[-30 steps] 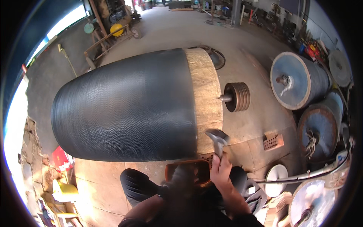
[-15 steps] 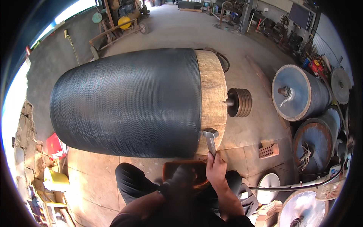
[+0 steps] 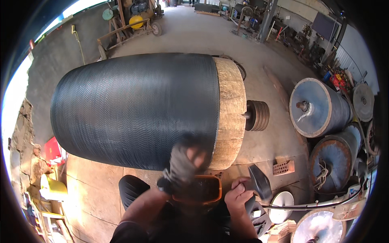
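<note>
A large drum [image 3: 133, 105] wound with fine dark ridged material lies on its side before me, with a bare tan band [image 3: 231, 109] at its right end. My left hand [image 3: 182, 162], in a grey glove with bare fingertips, is at the drum's lower right part near the band. Its fingers are smeared by motion, so whether they hold anything is unclear. My right hand [image 3: 239, 194] grips a hammer [image 3: 260, 181] beside my right knee, its head blurred and apart from the drum. An orange-rimmed container [image 3: 221, 188] with dark contents sits between my legs.
A stepped pulley [image 3: 259, 116] juts from the drum's right end. Farther right lie a perforated brick [image 3: 283, 167] and several metal drums, one blue-grey [image 3: 320, 107]. At the left are a yellow container [image 3: 53, 188] and a red object [image 3: 53, 150]. A wheeled frame [image 3: 125, 32] stands behind.
My right hand has drawn the hammer back from the tan band, down and to the right. My left hand has risen from the orange container to the drum's lower right part.
</note>
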Tool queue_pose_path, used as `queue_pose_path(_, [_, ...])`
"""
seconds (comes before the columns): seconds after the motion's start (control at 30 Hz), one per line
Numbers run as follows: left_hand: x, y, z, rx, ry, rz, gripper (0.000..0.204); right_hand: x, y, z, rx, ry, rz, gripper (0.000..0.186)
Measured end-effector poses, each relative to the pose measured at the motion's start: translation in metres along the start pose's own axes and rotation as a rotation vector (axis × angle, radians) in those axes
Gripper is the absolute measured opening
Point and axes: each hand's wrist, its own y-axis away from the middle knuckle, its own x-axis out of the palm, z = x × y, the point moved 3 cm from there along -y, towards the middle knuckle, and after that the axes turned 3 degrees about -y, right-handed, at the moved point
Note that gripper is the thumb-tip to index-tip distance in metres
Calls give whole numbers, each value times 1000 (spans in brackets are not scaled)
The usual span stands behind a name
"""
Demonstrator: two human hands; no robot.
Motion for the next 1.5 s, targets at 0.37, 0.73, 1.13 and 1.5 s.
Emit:
queue_pose_path(0.37, [-10,-71,39,245,-237,-117,47,17,3,-17,187,140,160,30])
queue_pose_path(0.73, [-22,-88,42,265,-292,-88,48,21,-7,-10,255,182,235,23])
queue_pose_path(1.13, [25,-14,0,48,-209,-252,42,22,56,-29,423,45,204,27])
queue_pose_path(1.5, [50,-4,-17,-75,-35,-123,64,17,41,-25,377,29,237,29])
